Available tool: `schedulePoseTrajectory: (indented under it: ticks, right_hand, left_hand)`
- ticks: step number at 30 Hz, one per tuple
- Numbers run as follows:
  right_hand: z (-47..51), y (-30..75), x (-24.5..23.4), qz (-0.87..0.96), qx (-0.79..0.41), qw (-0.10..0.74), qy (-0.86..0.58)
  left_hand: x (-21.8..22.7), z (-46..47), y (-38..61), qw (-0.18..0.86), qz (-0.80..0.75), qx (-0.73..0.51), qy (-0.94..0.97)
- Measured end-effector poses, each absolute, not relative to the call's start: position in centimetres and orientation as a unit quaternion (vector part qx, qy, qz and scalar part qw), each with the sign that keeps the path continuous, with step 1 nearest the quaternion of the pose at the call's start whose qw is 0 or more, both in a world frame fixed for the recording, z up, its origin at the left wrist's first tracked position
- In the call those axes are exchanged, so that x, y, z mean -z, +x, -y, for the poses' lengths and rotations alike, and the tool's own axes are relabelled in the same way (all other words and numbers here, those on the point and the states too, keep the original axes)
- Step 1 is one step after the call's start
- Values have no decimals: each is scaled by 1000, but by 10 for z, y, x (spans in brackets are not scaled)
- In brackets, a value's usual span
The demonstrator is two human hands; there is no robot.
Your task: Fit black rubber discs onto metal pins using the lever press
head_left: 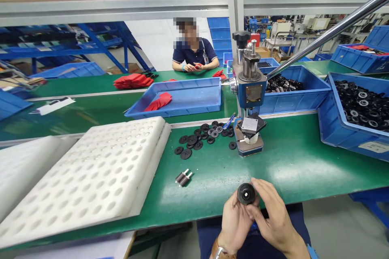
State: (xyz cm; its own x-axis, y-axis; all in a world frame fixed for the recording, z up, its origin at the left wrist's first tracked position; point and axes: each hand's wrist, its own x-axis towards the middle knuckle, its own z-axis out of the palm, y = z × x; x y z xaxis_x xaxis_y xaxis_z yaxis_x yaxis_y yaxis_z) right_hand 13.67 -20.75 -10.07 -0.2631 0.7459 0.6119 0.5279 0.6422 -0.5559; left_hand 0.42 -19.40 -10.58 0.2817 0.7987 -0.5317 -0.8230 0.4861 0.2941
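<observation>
At the table's front edge, a black round part [245, 193] with a small light-coloured centre is held end-up toward me. My left hand [233, 217] wraps around it from the left and below. From the right, the fingers and thumb of my right hand [270, 212] close on the same part. Its lower portion is hidden by my hands. Two dark cylinders with pale shafts [184, 178] lie on the green table to the left. Several flat black discs [192, 140] are scattered farther back, beside the foot of a hand-lever press [251, 93].
White foam trays [100, 166] with rows of round holes cover the left side. A blue bin [340, 123] of black parts stands right, beside another blue bin [296, 99]. A shallow blue tray [194, 93] holds red pieces. A person [196, 54] sits opposite.
</observation>
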Motion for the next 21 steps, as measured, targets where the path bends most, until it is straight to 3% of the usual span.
schedulePoseTrajectory:
  ticks: [4, 9, 13, 16, 19, 21]
  right_hand:
    - [210, 135, 102, 785, -128, 447, -410]
    - [210, 137, 105, 723, -81, 514, -455]
    - [205, 139, 107, 758, -135, 435, -467]
    - [199, 138, 112, 740, -247, 414, -469]
    - [183, 144, 112, 614, -378, 501, -479]
    - [157, 158, 98, 505, -428, 586, -468]
  left_hand:
    - [104, 192, 5, 842, -275, -455, -85]
    - [113, 192, 4, 853, -267, -443, -71]
    - [127, 195, 9, 797, -328, -507, 1]
    - [138, 195, 12, 765, -371, -518, 90]
    - [150, 191, 6, 744, -380, -513, 196]
    - [156, 188, -6, 668, -417, -560, 257]
